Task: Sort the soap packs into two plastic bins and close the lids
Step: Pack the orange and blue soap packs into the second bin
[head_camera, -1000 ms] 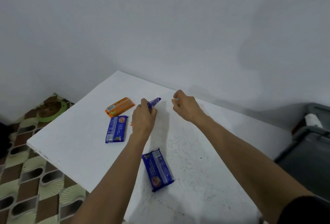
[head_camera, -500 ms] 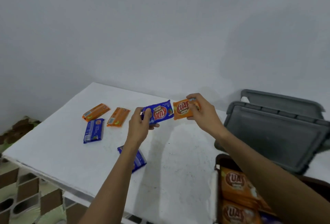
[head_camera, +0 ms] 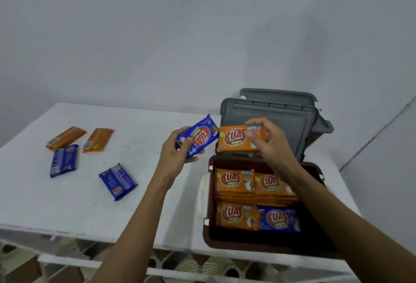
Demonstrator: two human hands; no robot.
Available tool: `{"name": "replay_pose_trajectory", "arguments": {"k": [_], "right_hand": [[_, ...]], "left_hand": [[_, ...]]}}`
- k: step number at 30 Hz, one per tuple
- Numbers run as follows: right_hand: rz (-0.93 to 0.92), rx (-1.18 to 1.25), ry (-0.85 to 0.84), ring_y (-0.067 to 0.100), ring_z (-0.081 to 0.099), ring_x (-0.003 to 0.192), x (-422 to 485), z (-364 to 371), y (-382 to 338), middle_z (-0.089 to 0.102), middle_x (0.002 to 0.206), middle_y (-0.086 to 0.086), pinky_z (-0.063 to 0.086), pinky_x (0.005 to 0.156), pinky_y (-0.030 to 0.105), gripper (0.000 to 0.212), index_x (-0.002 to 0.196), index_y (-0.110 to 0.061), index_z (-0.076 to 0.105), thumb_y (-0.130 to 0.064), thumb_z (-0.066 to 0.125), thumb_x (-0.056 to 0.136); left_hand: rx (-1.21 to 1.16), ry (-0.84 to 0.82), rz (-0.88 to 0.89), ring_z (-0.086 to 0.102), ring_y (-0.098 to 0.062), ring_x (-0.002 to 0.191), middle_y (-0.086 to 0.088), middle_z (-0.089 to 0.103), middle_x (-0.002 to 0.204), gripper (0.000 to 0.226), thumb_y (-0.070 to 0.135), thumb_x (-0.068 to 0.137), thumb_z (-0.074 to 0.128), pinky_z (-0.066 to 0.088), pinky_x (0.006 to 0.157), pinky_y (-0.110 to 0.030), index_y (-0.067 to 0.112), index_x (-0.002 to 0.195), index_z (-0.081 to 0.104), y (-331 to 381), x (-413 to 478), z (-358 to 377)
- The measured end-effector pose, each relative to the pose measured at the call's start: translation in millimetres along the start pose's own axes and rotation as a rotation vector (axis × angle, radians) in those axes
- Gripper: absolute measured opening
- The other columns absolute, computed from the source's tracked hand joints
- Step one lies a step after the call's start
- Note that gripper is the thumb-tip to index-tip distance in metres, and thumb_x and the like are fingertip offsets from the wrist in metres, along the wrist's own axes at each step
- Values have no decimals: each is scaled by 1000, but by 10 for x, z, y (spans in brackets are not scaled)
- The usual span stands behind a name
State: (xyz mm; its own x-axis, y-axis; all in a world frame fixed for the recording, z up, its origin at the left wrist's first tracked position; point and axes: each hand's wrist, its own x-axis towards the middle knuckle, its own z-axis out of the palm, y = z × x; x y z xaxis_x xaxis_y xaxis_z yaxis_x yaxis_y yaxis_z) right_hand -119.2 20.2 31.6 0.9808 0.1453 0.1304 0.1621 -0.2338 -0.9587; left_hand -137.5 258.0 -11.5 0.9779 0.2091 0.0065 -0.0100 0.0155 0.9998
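Hands (head_camera: pixel 177 151) (head_camera: pixel 267 140) pinch glossy rectangular packs, blue (head_camera: pixel 201 138) left, orange (head_camera: pixel 236 139) right, above brown bin (head_camera: pixel 208 194).

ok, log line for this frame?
left hand: holds blue pack | right hand: holds orange pack | brown bin: open | four packs on table

Dim, cool, even light, no glare. Shadows are weak and diffuse, with a faint one on the wall (head_camera: pixel 337 46) beyond the fingers (head_camera: pixel 258 122). Everything looks slightly soft. Blur grows below the fingers, along the desk (head_camera: pixel 67 215) edge and floor (head_camera: pixel 213 264).
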Motion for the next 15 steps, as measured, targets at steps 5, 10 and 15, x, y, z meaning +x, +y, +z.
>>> {"name": "replay_pose_trajectory", "arguments": {"k": [5,10,15], "right_hand": [[38,-32,11,12,72,89,-448,-264,70,68,107,0,60,64,28,17,113,-22,60,-23,60,96],[98,-2,-78,12,70,97,-790,-308,237,65,114,0,61,67,31,22,115,-20,63,-20,63,93],[166,19,-182,10,69,103,-958,-268,327,64,119,-1,60,70,27,28,122,-20,61,-18,62,93]], "left_hand": [[-11,7,-12,61,-17,107,3,56,122,35,27,94,56,58,69,-22,23,129,50,-128,-167,230],[-23,21,-29,62,-12,101,3,55,123,35,26,93,58,56,66,-18,24,127,49,-163,-255,396],[11,-16,-36,60,-17,110,1,56,126,36,25,90,62,56,63,-17,28,123,49,-186,-307,453]]}}
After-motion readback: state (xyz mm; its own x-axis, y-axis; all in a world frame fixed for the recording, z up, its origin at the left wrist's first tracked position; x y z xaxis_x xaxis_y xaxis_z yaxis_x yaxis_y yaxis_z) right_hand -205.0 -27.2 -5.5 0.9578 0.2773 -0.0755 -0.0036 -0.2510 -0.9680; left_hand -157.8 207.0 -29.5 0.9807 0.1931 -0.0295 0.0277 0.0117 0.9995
